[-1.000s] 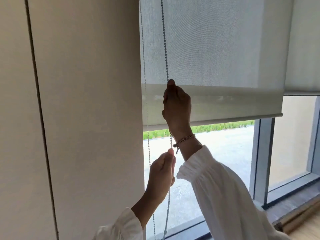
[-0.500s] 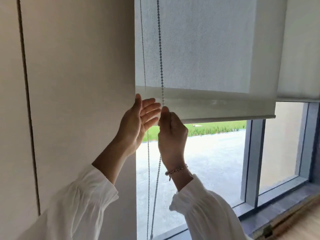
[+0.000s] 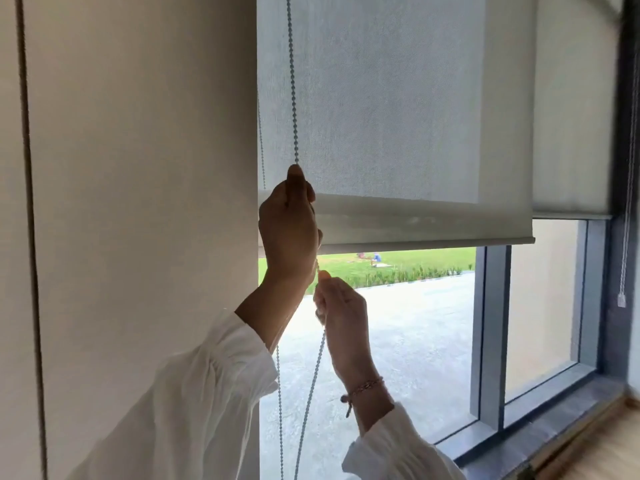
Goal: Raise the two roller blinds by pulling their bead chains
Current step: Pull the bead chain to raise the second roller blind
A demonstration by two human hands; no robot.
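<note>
Both hands closed on bead chain [image 3: 293, 98] at left edge of near roller blind [image 3: 391, 116]: left hand [image 3: 289, 233] pinching chain level with blind's bottom hem, right hand [image 3: 341, 308] gripping same strand just below, second roller blind [image 3: 571, 109] hanging beside it at right.

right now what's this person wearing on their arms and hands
Both arms are in loose white sleeves of thin, gathered fabric, cinched at the cuffs. The right wrist carries a thin beaded bracelet with a small dangling end. The left hand and right hand are bare, no gloves.
</note>
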